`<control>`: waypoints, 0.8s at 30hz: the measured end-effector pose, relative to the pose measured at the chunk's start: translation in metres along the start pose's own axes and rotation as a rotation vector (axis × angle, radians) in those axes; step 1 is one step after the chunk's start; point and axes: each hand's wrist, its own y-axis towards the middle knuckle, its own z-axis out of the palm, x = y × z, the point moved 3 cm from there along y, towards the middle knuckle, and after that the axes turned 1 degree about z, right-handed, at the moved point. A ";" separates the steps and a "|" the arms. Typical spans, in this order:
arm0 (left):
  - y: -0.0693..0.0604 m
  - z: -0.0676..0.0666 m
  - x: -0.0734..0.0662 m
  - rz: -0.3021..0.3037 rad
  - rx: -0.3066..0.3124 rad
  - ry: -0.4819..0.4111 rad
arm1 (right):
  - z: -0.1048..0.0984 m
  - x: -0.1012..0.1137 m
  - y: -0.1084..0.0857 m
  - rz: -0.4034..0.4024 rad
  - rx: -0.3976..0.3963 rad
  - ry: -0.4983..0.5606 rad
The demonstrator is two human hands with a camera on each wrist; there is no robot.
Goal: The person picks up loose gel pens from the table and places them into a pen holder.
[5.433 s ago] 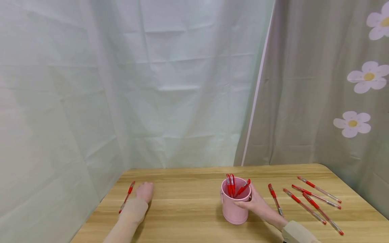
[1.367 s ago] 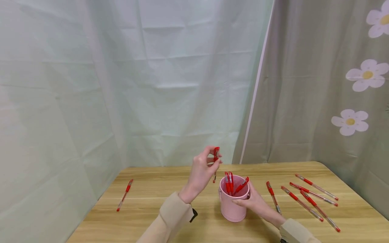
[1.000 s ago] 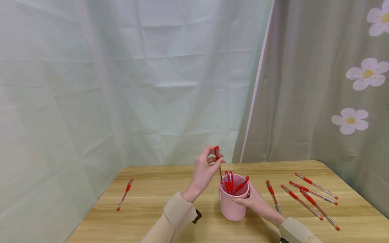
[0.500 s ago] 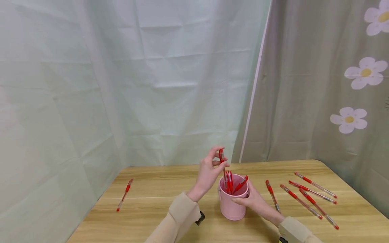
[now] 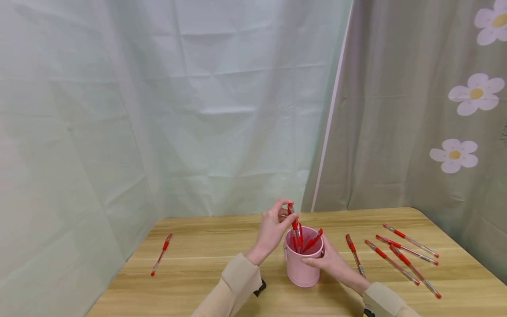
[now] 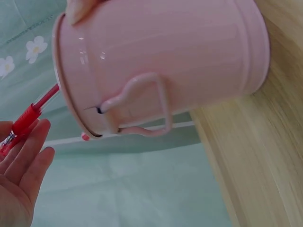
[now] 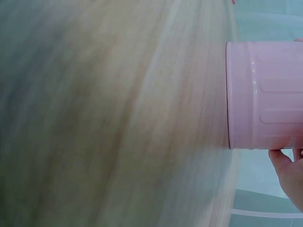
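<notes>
A pink metal bucket (image 5: 303,270) stands upright on the wooden table, with several red-capped gel pens in it. My right hand (image 5: 330,262) grips its right side, thumb at the front near the rim. Above the rim, my left hand (image 5: 273,229) pinches a red gel pen (image 5: 291,209) near its cap, the pen's lower end inside the bucket. In the left wrist view the held gel pen (image 6: 26,120) passes over the rim beside the bucket's side handle (image 6: 163,101). The right wrist view shows the bucket's lower wall (image 7: 270,94) and part of my right hand (image 7: 291,177).
One red gel pen (image 5: 161,255) lies alone at the table's left. To the right of the bucket lie several more, among them a gel pen (image 5: 355,255) close to my right forearm and a crossing gel pen (image 5: 413,270). Curtains (image 5: 237,110) hang behind the table (image 5: 206,281).
My left hand came from the table's left side with a gel pen, carried it over the bucket, and lowered it past the rim. The right hand keeps its grip on the bucket.
</notes>
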 end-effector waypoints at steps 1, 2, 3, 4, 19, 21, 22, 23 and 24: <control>0.000 0.000 0.001 0.005 0.003 0.016 | 0.000 0.000 0.000 0.003 -0.003 -0.002; -0.001 0.000 0.002 0.006 0.006 0.030 | 0.000 0.000 0.000 0.006 -0.004 -0.002; -0.001 0.000 0.002 0.007 0.009 0.047 | 0.000 -0.001 0.001 0.010 -0.007 -0.002; -0.001 0.000 0.003 0.006 0.013 0.066 | 0.000 -0.001 0.001 0.011 -0.010 -0.002; -0.009 0.000 0.023 -0.084 0.026 0.216 | 0.000 -0.001 0.001 -0.009 -0.021 -0.012; -0.010 0.001 0.025 -0.071 0.024 0.245 | 0.000 -0.001 0.001 -0.013 -0.021 -0.016; -0.010 0.001 0.026 -0.067 0.023 0.261 | 0.000 -0.001 0.001 -0.015 -0.022 -0.017; -0.011 0.001 0.026 -0.063 0.023 0.276 | 0.000 -0.001 0.001 -0.016 -0.023 -0.018; -0.011 0.001 0.026 -0.061 0.022 0.291 | 0.000 -0.001 0.001 -0.014 -0.023 -0.017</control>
